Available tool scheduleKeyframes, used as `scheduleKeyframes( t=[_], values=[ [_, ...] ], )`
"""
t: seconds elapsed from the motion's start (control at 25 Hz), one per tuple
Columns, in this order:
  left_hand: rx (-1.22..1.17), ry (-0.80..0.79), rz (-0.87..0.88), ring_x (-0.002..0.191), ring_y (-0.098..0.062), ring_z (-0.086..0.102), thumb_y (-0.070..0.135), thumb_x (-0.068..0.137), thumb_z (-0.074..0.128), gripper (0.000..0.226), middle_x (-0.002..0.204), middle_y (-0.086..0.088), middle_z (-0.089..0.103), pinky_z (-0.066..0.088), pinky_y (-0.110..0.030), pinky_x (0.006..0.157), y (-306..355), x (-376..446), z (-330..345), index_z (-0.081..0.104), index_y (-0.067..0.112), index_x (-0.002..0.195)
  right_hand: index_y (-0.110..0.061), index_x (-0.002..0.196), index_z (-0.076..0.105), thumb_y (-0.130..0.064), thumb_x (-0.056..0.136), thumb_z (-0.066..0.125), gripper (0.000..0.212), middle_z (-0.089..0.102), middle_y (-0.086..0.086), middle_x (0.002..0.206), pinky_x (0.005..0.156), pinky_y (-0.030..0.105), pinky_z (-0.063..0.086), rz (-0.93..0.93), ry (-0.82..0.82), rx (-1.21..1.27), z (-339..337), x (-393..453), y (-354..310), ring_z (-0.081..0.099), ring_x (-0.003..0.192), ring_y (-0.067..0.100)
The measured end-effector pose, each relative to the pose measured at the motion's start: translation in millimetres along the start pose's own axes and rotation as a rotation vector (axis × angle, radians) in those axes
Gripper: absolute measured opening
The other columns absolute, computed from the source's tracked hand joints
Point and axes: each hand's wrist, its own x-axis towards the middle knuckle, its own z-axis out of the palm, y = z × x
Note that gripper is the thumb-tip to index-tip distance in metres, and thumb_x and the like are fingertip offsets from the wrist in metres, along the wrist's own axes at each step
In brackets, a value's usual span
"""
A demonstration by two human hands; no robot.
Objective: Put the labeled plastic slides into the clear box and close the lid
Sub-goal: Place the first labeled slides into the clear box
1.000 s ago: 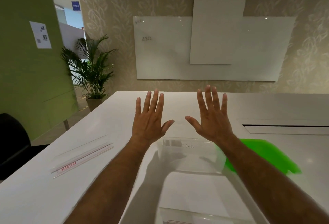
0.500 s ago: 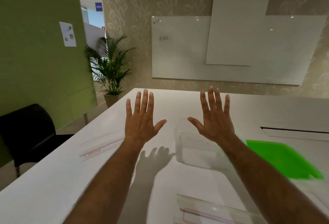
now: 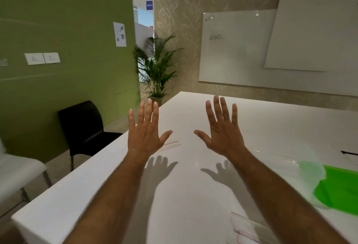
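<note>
The view has swung left; both hands (image 3: 186, 137) hover spread and empty, whiteboard (image 3: 236, 48) writing perhaps "2342".

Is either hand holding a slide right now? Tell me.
No. The left hand and the right hand are both spread open and empty above the white table.

A smooth, glossy white worktop (image 3: 193, 195) is seen. The box (image 3: 286, 166) is made of clear plastic, the lid (image 3: 341, 187) of bright green plastic. The slide (image 3: 244, 232) is thin transparent plastic printed with red lines. The chair (image 3: 81, 125) is matt black.
</note>
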Motion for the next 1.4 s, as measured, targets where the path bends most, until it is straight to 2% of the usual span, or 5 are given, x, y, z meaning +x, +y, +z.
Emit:
scheduleKeyframes(
  t=[0.48,0.68,0.96,1.2,1.4],
  values=[
    [0.026,-0.224,-0.051,0.151,-0.031,0.008,0.067,0.09,0.04,0.091,0.164,-0.011,0.014,0.011,-0.055,0.12,-55,-9,24,0.009,0.012,0.156,-0.019,0.154,-0.006,-0.067,0.092,0.023,0.084,-0.011,0.01,0.163,0.121,0.051,0.005,-0.181,-0.319,0.183,47,33,-71,-0.007,0.15,0.029],
    [-0.113,-0.411,-0.018,0.133,-0.025,0.04,0.057,0.089,0.054,0.071,0.144,-0.002,0.048,0.038,-0.041,0.105,-65,-6,41,0.035,0.02,0.146,-0.015,0.154,0.006,-0.049,0.098,0.037,0.073,0.006,0.011,0.163,0.12,0.046,0.017,-0.278,-0.49,0.2,67,48,-87,0.01,0.149,0.029],
    [-0.174,-0.408,-0.015,0.104,-0.02,0.06,0.043,0.087,0.052,0.032,0.105,0.005,0.069,0.046,-0.032,0.07,-75,-10,62,0.065,0.029,0.113,-0.015,0.127,0.048,-0.028,0.093,0.048,0.037,0.06,0.005,0.122,0.087,0.039,0.048,-0.278,-0.518,0.186,91,60,-103,0.056,0.11,0.028],
    [-0.123,-0.311,0.053,0.081,-0.021,0.062,0.037,0.09,0.055,0.02,0.081,0.003,0.068,0.028,-0.028,0.053,-80,-14,68,0.065,0.021,0.082,-0.015,0.109,0.057,-0.012,0.086,0.058,0.024,0.067,0.001,0.101,0.072,0.033,0.048,-0.248,-0.476,0.079,93,67,-112,0.063,0.09,0.027],
    [-0.113,-0.261,0.103,0.082,-0.021,0.061,0.032,0.092,0.055,0.021,0.083,0.003,0.068,0.028,-0.028,0.052,-80,-14,63,0.067,0.019,0.08,-0.014,0.094,0.056,-0.008,0.085,0.054,0.011,0.066,0.003,0.088,0.057,0.031,0.031,-0.317,-0.417,-0.012,83,59,-110,0.06,0.076,0.028]
  ],
)
